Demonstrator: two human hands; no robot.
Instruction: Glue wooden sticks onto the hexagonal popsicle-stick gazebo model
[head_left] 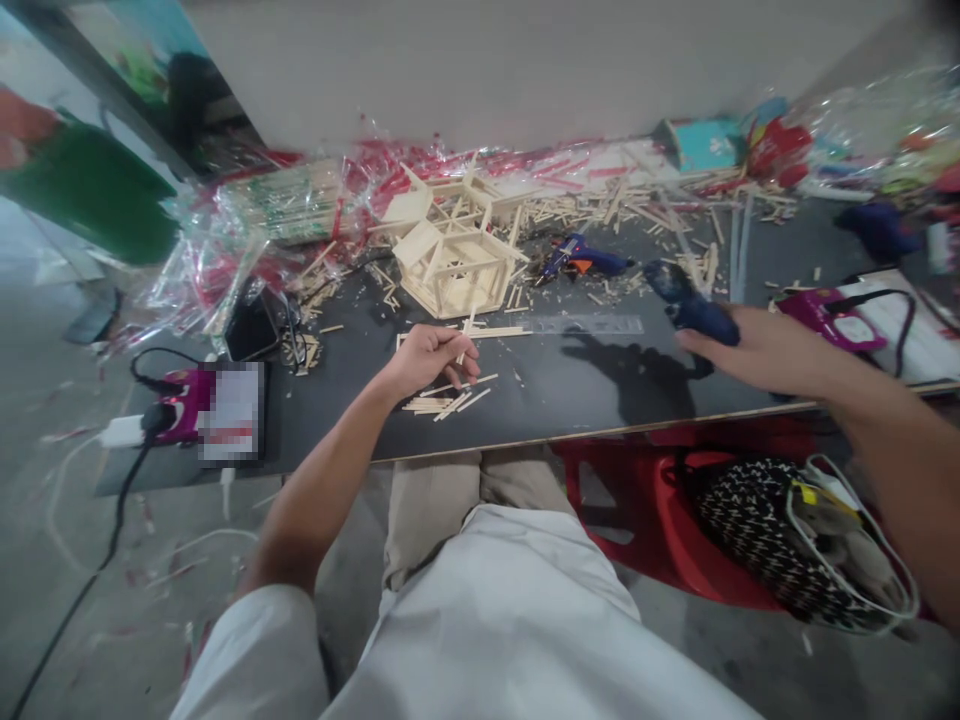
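My left hand (439, 355) is over the table's front middle, thumb and fingers closed around a thin pale wooden stick (469, 322). Under it lie several loose sticks (450, 397). Just beyond stands a wooden stick structure (454, 265) with hexagonal frames and small panels. To the right, my right hand (724, 340) grips a dark blue handheld tool (694, 310) raised above the table; blur hides its exact kind. A blue glue gun (589, 258) with an orange trigger lies between the structure and that tool. A clear ruler (589, 325) lies flat between my hands.
Bundles of sticks in plastic wrap (292, 200) and scraps line the back. Purple power strips (184, 400) (832, 318) with cables sit at both ends. A black box-like object (255, 320) stands left. Below the table edge, a red chair (675, 520) carries a patterned bag (750, 530).
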